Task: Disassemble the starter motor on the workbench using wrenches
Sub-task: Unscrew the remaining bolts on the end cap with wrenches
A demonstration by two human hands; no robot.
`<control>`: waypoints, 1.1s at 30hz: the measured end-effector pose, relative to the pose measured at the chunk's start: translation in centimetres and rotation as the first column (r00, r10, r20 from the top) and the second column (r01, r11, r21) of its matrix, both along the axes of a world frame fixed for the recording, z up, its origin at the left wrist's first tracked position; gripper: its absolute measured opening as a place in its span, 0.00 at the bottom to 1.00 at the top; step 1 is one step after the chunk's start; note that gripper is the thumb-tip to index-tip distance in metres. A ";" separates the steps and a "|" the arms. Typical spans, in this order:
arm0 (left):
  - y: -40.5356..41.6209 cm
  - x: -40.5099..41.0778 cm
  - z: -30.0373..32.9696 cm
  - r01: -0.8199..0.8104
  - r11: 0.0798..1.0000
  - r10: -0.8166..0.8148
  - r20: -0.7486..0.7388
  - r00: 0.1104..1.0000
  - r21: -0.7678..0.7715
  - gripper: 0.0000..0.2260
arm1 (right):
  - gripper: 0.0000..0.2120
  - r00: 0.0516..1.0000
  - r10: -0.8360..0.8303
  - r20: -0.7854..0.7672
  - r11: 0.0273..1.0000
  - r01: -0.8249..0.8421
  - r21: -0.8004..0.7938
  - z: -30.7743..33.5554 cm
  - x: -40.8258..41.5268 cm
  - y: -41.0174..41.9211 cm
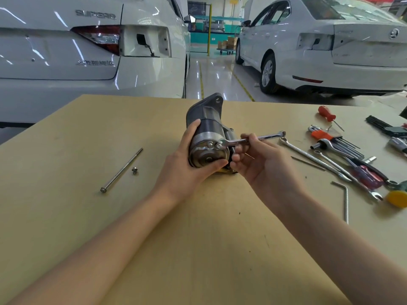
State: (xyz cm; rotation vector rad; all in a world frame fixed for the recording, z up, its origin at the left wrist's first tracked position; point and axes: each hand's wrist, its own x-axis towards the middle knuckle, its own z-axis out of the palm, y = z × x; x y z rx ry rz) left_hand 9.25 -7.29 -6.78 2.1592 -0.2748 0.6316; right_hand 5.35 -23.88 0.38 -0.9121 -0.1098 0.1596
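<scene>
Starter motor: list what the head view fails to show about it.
- Motor underside: hidden by the left hand and the bench.
- Fastener under the wrench jaw: too small to identify.
- Right hand covers the motor's right side.

Your left hand (187, 164) grips the grey cylindrical starter motor (207, 139) (shiny end-cap toward you); your right hand (259, 164) holds a chrome combination wrench (248, 139) on its bolt.

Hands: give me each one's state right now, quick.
Left hand: grips the starter motor.
Right hand: holds the wrench, its open end at a bolt on the motor's end cap.
</scene>
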 end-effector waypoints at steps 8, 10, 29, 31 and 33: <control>-0.1 -1.1 0.9 0.032 0.996 -0.037 -0.061 0.997 -0.082 0.52 | 0.10 0.999 -0.029 -0.036 0.999 0.028 -0.018 -0.4 0.1 -0.1; -0.1 -1.4 1.2 0.044 0.994 -0.052 -0.075 0.996 -0.102 0.51 | 0.10 0.998 -0.036 -0.047 0.999 0.034 -0.027 -0.3 0.0 0.0; -0.2 -2.8 2.7 0.091 0.975 -0.114 -0.107 0.988 -0.201 0.44 | 0.05 0.977 -0.077 -0.200 0.985 0.106 0.138 -0.1 -1.4 1.1; -0.2 -3.0 2.9 0.092 0.975 -0.115 -0.104 0.988 -0.202 0.44 | 0.04 0.973 -0.082 -0.216 0.982 0.116 0.146 -0.1 -1.4 1.2; -0.3 -2.9 2.9 0.088 0.977 -0.111 -0.106 0.988 -0.196 0.44 | 0.04 0.973 -0.083 -0.217 0.981 0.119 0.156 -0.2 -1.4 1.2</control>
